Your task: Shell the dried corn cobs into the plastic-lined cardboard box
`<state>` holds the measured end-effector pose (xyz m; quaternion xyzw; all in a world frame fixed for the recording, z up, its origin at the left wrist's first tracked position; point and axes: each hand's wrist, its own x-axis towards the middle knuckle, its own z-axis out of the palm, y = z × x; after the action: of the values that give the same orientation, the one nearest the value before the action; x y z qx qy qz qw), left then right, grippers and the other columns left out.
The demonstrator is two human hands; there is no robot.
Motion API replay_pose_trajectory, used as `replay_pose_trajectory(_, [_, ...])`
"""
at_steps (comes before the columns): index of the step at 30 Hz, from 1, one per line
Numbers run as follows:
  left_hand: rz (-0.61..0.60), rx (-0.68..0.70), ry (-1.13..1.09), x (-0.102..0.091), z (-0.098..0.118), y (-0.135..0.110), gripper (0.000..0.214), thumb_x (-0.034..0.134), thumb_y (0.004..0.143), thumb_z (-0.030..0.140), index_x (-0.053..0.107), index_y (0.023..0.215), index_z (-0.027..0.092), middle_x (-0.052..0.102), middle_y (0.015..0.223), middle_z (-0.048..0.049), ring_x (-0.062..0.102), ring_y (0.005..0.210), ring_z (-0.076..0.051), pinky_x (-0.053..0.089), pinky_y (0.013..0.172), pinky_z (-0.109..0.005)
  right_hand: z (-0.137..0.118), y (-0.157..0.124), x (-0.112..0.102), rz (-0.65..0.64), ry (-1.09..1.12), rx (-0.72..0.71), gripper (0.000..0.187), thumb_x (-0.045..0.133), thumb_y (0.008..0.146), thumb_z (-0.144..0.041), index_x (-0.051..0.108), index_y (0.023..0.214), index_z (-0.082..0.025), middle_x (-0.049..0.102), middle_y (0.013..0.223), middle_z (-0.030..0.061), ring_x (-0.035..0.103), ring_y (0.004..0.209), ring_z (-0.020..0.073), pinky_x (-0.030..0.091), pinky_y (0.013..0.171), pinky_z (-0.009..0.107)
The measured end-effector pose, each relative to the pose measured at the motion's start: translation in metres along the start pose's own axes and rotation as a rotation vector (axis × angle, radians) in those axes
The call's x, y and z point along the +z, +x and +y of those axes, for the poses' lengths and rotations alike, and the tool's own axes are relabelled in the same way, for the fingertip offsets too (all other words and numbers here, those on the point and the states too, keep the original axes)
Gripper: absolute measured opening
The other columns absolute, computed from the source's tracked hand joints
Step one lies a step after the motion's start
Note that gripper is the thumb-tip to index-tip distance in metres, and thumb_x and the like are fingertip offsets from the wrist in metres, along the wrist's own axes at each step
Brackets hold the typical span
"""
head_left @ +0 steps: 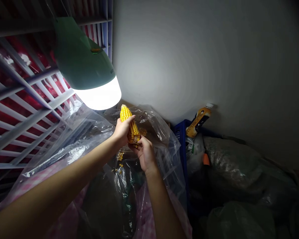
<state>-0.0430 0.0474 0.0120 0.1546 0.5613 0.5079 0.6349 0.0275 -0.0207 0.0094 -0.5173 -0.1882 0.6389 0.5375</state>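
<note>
A yellow corn cob (129,120) stands tilted in front of me, its tip up near the lamp. My left hand (122,130) is wrapped round its middle. My right hand (145,153) grips the cob's lower end, fingers curled against the kernels. Loose yellow kernels (119,156) lie on the clear plastic sheet (72,139) just below both hands.
A green lamp (89,66) with a bright white bulb hangs at upper left, close to the cob. White metal bars (22,109) run along the left. A blue crate (181,139), an orange bottle (198,121) and dark plastic bags (234,166) fill the right, below a grey wall.
</note>
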Motion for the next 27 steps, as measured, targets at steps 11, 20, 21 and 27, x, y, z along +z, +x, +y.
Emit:
replay_pose_trajectory(11, [0.057,-0.004,-0.022,0.000,-0.002,-0.004,0.038,0.069,0.063,0.027,0.043,0.090,0.022,0.053,0.083,-0.0016,0.056,0.071,-0.015,0.046,0.060,-0.027,0.013,0.008,-0.002,0.078,-0.245,-0.146,0.023,0.057,0.061,-0.026,0.065,0.080,-0.017,0.064,0.070,-0.0017,0.055,0.063,0.0113,0.044,0.061,0.022])
replay_pose_trajectory(20, [0.045,-0.010,-0.024,0.001,0.002,-0.003,0.038,0.068,0.064,0.029,0.042,0.091,0.022,0.053,0.083,-0.0023,0.056,0.070,-0.016,0.047,0.059,-0.028,0.009,0.005,0.002,0.059,-0.050,-0.070,0.023,0.052,0.059,-0.019,0.063,0.079,-0.018,0.064,0.070,-0.0017,0.056,0.066,0.0120,0.045,0.061,0.023])
replay_pose_trajectory(21, [0.046,-0.007,-0.028,0.001,0.002,-0.003,0.038,0.067,0.064,0.028,0.042,0.091,0.021,0.053,0.083,-0.0023,0.056,0.070,-0.015,0.047,0.059,-0.028,0.006,0.004,0.002,0.036,-0.018,-0.044,0.021,0.052,0.060,-0.020,0.063,0.077,-0.018,0.063,0.069,-0.0018,0.055,0.066,0.0119,0.045,0.061,0.023])
replay_pose_trajectory(27, [0.061,0.001,-0.023,0.000,0.000,0.000,0.036,0.067,0.065,0.027,0.040,0.088,0.022,0.052,0.084,-0.0020,0.055,0.070,-0.015,0.047,0.058,-0.027,0.007,0.002,0.005,0.061,-0.060,-0.055,0.026,0.057,0.060,-0.024,0.062,0.084,-0.017,0.062,0.073,-0.0014,0.054,0.068,0.0123,0.044,0.060,0.022])
